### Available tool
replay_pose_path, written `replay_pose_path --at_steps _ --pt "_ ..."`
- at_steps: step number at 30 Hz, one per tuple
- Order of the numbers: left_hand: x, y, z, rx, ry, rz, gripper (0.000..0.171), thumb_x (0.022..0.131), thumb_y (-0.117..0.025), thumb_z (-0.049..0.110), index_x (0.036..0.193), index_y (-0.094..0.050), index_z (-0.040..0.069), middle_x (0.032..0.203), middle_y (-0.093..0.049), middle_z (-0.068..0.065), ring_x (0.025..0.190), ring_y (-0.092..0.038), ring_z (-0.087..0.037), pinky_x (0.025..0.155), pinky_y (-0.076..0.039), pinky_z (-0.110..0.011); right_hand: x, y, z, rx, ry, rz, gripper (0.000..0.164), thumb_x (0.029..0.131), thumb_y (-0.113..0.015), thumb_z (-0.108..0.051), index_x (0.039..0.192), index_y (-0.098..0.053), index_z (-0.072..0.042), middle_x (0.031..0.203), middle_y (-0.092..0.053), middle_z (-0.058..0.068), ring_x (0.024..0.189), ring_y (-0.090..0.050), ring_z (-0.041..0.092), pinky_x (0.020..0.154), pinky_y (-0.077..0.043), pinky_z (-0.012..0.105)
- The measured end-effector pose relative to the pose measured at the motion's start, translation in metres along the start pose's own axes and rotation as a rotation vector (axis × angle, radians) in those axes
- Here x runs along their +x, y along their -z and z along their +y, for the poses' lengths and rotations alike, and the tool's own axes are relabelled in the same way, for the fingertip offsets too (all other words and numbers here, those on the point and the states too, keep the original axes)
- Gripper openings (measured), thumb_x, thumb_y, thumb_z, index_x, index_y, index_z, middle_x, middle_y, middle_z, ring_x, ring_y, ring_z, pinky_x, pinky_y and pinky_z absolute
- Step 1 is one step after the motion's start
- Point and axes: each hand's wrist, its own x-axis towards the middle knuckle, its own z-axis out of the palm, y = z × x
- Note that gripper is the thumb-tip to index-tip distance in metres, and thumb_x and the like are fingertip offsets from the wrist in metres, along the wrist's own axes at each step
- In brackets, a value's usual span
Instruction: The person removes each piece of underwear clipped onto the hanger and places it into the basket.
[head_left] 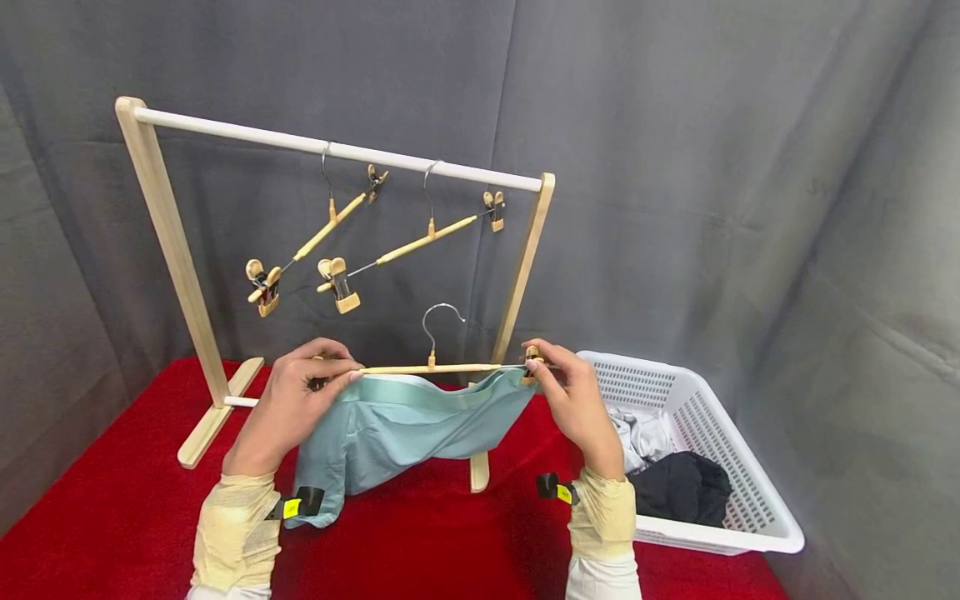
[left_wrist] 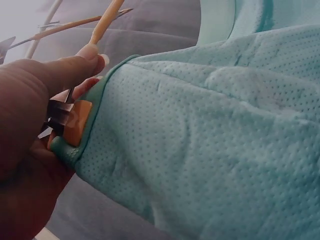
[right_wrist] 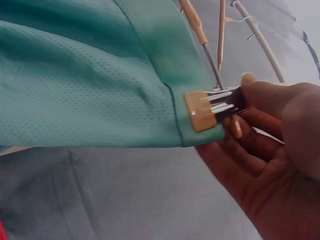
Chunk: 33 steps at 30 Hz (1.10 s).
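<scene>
A wooden clip hanger with a metal hook is held level in front of the rack by both hands. From it hang pale teal shorts of dotted fabric, their waistband along the bar. My left hand pinches the hanger's left end between thumb and fingers; a clip there bites the waistband corner. At the other end my right hand pinches the right clip, whose wooden pad lies flat on the waistband. The left clip is mostly covered by fingers in the head view.
Behind stands a wooden rack with a white rail, carrying two bare clip hangers. To the right, a white basket holds black cloth and silvery cloth. A red cloth covers the table.
</scene>
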Motion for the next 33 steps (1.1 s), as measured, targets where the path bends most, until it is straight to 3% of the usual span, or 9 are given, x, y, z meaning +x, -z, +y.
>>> replay_pose_path --at_steps 3,11,17,22,33 --pt "0.000 -0.003 0.000 0.016 0.011 0.021 0.015 0.077 -0.072 0.017 0.092 -0.073 0.020 0.096 -0.054 0.010 0.086 -0.050 -0.005 0.067 -0.044 -0.019 -0.001 0.000 0.004 0.000 0.016 0.014 0.023 0.089 -0.055 -0.006 0.111 -0.061 -0.004 0.100 -0.063 0.014 0.089 -0.061 0.020 0.081 -0.050 0.035" --pt "0.000 -0.004 0.000 0.048 0.020 0.075 0.026 0.076 -0.073 0.016 0.101 -0.071 0.021 0.101 -0.054 0.008 0.075 -0.048 -0.006 0.060 -0.040 -0.021 -0.002 -0.001 0.008 -0.009 0.003 0.024 0.023 0.088 -0.058 -0.008 0.110 -0.062 -0.005 0.099 -0.065 0.013 0.087 -0.062 0.018 0.079 -0.051 0.036" --pt "-0.001 -0.005 0.000 0.059 0.030 0.078 0.033 0.075 -0.074 0.015 0.107 -0.069 0.021 0.103 -0.055 0.007 0.077 -0.049 -0.006 0.061 -0.042 -0.021 -0.004 -0.001 0.009 0.001 -0.050 0.002 0.023 0.087 -0.059 -0.010 0.109 -0.064 -0.007 0.098 -0.066 0.010 0.085 -0.063 0.015 0.077 -0.051 0.036" --pt "-0.001 -0.005 0.000 0.059 0.040 0.074 0.034 0.075 -0.074 0.015 0.108 -0.068 0.021 0.103 -0.055 0.007 0.073 -0.048 -0.006 0.060 -0.042 -0.022 -0.005 -0.001 0.014 0.028 -0.023 -0.009 0.024 0.086 -0.060 -0.008 0.110 -0.064 -0.004 0.101 -0.065 0.012 0.088 -0.061 0.016 0.079 -0.050 0.031" --pt "-0.002 -0.008 0.000 0.039 0.013 0.054 0.020 0.074 -0.074 0.013 0.093 -0.072 0.019 0.096 -0.054 0.009 0.071 -0.048 -0.005 0.059 -0.042 -0.022 -0.006 0.000 0.024 0.065 0.020 0.009 0.024 0.086 -0.060 -0.008 0.109 -0.065 -0.003 0.099 -0.065 0.013 0.086 -0.061 0.014 0.075 -0.050 0.027"
